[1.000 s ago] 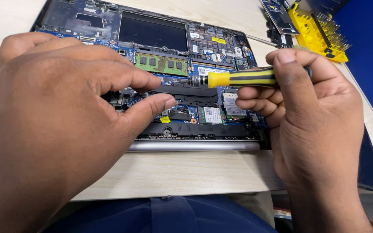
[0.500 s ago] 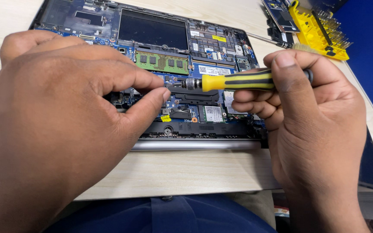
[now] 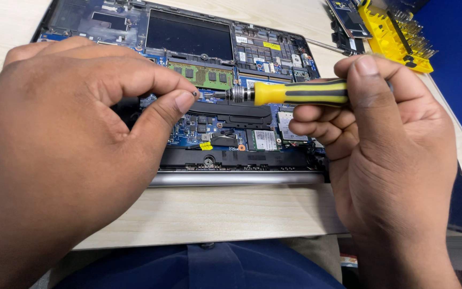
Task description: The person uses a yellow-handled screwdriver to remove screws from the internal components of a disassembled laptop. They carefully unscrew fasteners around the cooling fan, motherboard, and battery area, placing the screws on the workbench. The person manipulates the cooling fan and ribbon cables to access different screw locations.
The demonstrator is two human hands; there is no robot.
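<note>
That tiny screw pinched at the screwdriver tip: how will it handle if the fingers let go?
The screw looks tiny and dark between the left hand thumb and forefinger, so probably very light and easy to drop. Being round, it would likely roll or vanish among the open laptop parts. It may cling to the screwdriver tip if magnetised; cannot tell.

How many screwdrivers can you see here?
1: the yellow and black screwdriver held level in the right hand over the open laptop. More tools may be in the yellow holder, top right, unclear.
</note>
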